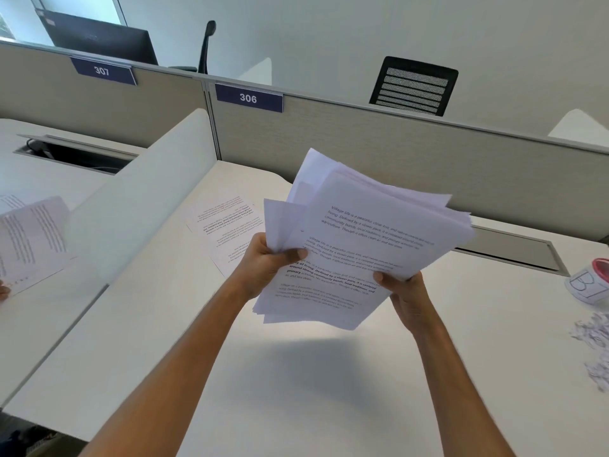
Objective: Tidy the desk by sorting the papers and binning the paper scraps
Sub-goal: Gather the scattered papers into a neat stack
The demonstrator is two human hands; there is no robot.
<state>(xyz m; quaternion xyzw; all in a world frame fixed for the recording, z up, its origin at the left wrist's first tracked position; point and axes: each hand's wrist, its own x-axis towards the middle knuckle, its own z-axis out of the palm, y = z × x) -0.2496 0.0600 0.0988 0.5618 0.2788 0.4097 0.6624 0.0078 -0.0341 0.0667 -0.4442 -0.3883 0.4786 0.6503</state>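
Observation:
I hold an uneven stack of printed white papers (365, 239) in the air above the white desk (296, 374). My left hand (267, 262) grips the stack's left edge, thumb on top. At the lower right corner my right hand (405, 288) grips it, thumb over the front sheet. A couple of printed sheets (227, 225) lie flat on the desk behind my left hand. Shredded paper scraps (593, 344) are heaped at the desk's right edge.
A white cup with a red inside (593, 282) stands at the far right. A grey partition (395, 153) labelled 306 closes the back of the desk. A white divider (141, 199) runs along the left. On the neighbouring desk another hand holds papers (29, 239).

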